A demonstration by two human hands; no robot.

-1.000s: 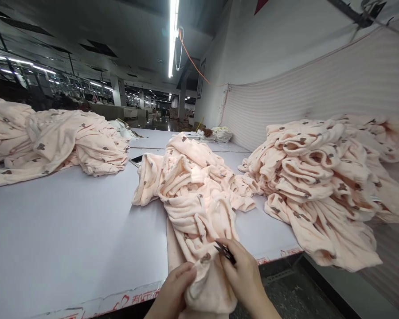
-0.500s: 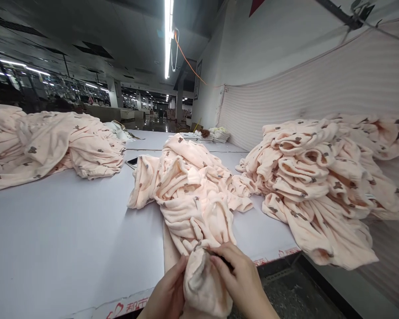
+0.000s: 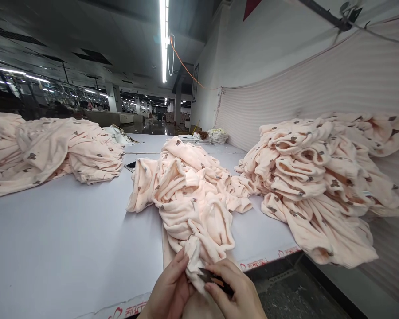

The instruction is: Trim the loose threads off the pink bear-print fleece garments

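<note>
A pale pink fleece garment [image 3: 199, 195] with small brown printed motifs lies bunched on the table, and its near end hangs toward me. My left hand [image 3: 173, 283] pinches the edge of this near end between thumb and fingers. In my right hand [image 3: 234, 285] is a pair of dark thread snips [image 3: 216, 280], their pointed tip against the fabric just right of my left fingers. Part of the snips is hidden by my right fingers.
A pale table [image 3: 69, 248] with red print along its front edge bears everything. Similar garments form a left pile [image 3: 53, 148] and a taller right pile [image 3: 306, 177] overhanging the edge. A phone-like dark object [image 3: 131, 165] lies behind the middle garment. Striped cloth [image 3: 286, 97] covers the right wall.
The fabric end between my hands has been turned and lowered. The snips now show in my right hand, blades at the fabric; before, they were mostly hidden behind the fingers.
</note>
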